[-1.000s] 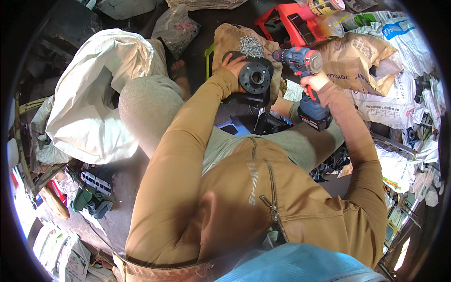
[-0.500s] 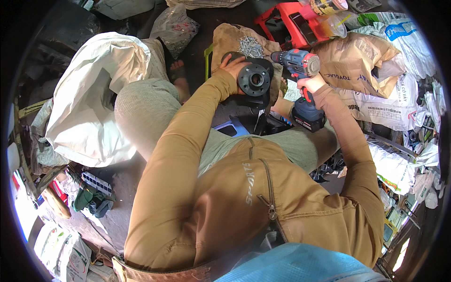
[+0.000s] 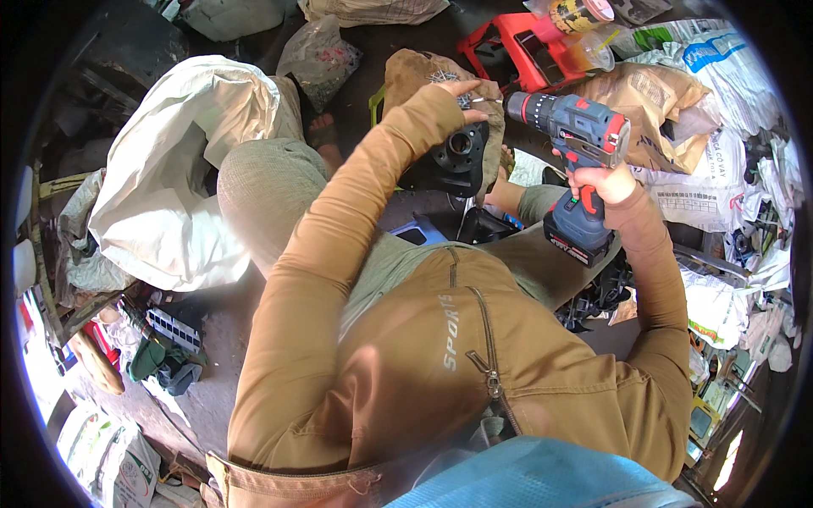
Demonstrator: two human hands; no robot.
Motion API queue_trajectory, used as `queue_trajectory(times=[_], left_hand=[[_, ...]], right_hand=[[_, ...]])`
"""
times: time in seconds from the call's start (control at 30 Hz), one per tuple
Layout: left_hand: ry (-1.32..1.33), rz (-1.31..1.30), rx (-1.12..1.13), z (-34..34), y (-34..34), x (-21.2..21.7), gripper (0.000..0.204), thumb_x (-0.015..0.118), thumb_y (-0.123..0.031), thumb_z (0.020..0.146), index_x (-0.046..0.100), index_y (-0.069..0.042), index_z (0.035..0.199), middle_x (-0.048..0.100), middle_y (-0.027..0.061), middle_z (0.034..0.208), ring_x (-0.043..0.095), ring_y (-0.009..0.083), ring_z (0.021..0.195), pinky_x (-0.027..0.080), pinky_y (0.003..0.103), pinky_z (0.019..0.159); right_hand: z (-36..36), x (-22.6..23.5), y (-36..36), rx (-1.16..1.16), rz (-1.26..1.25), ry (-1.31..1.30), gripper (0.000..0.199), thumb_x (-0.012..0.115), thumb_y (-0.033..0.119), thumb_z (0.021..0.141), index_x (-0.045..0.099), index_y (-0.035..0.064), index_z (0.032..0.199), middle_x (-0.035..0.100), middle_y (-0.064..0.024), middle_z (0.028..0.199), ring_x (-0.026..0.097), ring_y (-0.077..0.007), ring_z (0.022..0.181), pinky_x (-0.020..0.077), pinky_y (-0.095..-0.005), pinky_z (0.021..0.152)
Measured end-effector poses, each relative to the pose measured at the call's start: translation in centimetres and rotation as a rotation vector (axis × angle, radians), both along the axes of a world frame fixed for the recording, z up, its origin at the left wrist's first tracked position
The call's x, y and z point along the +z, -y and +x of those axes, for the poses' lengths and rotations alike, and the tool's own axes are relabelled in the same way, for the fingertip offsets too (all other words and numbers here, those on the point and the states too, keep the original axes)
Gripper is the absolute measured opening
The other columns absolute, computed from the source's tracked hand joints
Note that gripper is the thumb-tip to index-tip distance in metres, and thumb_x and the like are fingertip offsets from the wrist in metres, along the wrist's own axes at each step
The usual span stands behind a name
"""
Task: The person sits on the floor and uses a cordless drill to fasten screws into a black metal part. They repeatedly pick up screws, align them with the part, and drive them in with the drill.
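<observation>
My right hand (image 3: pixel 600 183) is wrapped around the grip of a blue-grey and red cordless drill (image 3: pixel 580 127), its thin bit pointing left toward my other hand. My left hand (image 3: pixel 457 95) reaches over a pile of loose screws (image 3: pixel 442 77), with index finger and thumb apart; its other fingers are partly hidden. Both screws and hand are over a brown cloth-like cover (image 3: pixel 406 68). Just below my left hand rests a black part (image 3: pixel 456 165) with a round hollow centre, partly covered by the wrist.
A large white sack (image 3: pixel 169 169) stands open at the left, near a clear plastic bag (image 3: pixel 318 59). A red stool (image 3: pixel 517 55) bearing drink cups (image 3: pixel 584 17) is at the far right. Brown paper sacks (image 3: pixel 652 102) lie beyond the drill. A blue plastic piece (image 3: pixel 415 233) lies between my legs.
My left hand has come off the black part and moved up to the screws. The drill has moved right and nearer to me, still in my right hand. The black part now sits tilted differently.
</observation>
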State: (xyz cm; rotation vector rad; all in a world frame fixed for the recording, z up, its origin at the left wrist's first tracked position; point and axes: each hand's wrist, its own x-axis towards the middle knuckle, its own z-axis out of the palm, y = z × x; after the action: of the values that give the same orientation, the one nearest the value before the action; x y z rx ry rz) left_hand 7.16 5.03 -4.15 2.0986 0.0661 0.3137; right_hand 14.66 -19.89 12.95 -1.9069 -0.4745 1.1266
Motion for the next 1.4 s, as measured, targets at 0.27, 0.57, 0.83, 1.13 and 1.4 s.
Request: queue_trajectory(times=[0.27, 0.57, 0.83, 1.13, 1.4], left_hand=[[0.049, -0.230, -0.068, -1.1, 1.7, 1.1, 0.025, 0.061, -0.023, 0.089, 0.067, -0.006, 0.106, 0.069, 0.0086, 0.095, 0.064, 0.0149, 0.087, 0.049, 0.027, 0.081], [0.240, -0.160, -0.099, -1.8, 2.4, 2.6, 0.025, 0.060, -0.024, 0.089, 0.067, -0.008, 0.105, 0.069, 0.0093, 0.094, 0.065, 0.0185, 0.086, 0.050, 0.028, 0.077], [0.431, -0.082, -0.169, -2.0, 2.5, 1.8, 0.021, 0.065, -0.019, 0.084, 0.067, -0.009, 0.102, 0.067, 0.0110, 0.095, 0.065, 0.0249, 0.087, 0.051, 0.032, 0.077], [-0.741, 0.740, -0.206, -2.3, -1.8, -1.8, 0.136, 0.088, -0.048, 0.045, 0.004, -0.023, 0.149, 0.000, -0.0009, 0.156, -0.007, 0.0212, 0.143, -0.002, 0.058, 0.110], [-0.284, 0.460, -0.206, -2.9, 0.6, -8.8, 0.124, 0.080, -0.066, 0.042, 0.025, -0.025, 0.145, 0.024, -0.0012, 0.151, 0.007, 0.0200, 0.143, -0.001, 0.046, 0.115]], right_hand=[[-2.6, 2.7, 0.9, 0.001, -0.077, -0.024, 0.051, 0.052, -0.002, 0.069, 0.056, 0.0013, 0.120, 0.055, -0.0030, 0.076, 0.054, -0.0127, 0.063, 0.0485, -0.0280, 0.060], [-4.6, 4.9, 1.6, -0.031, -0.077, 0.014, 0.047, 0.053, -0.002, 0.069, 0.057, 0.0007, 0.116, 0.054, -0.0026, 0.076, 0.052, -0.0121, 0.063, 0.0456, -0.0268, 0.059], [-5.6, 6.1, 1.4, 0.035, -0.151, 0.165, 0.039, 0.055, -0.003, 0.068, 0.057, -0.0001, 0.107, 0.055, -0.0036, 0.073, 0.052, -0.0125, 0.060, 0.0446, -0.0263, 0.056], [-4.9, 4.0, 0.9, 0.047, -0.236, 0.123, 0.028, 0.056, -0.002, 0.070, 0.058, 0.0017, 0.098, 0.056, -0.0036, 0.068, 0.053, -0.0122, 0.056, 0.0445, -0.0266, 0.049], [-4.0, -0.5, 0.8, 0.102, -0.328, 0.108, 0.010, 0.058, 0.001, 0.067, 0.055, 0.0000, 0.076, 0.052, -0.0027, 0.057, 0.050, -0.0112, 0.048, 0.0404, -0.0262, 0.043]])
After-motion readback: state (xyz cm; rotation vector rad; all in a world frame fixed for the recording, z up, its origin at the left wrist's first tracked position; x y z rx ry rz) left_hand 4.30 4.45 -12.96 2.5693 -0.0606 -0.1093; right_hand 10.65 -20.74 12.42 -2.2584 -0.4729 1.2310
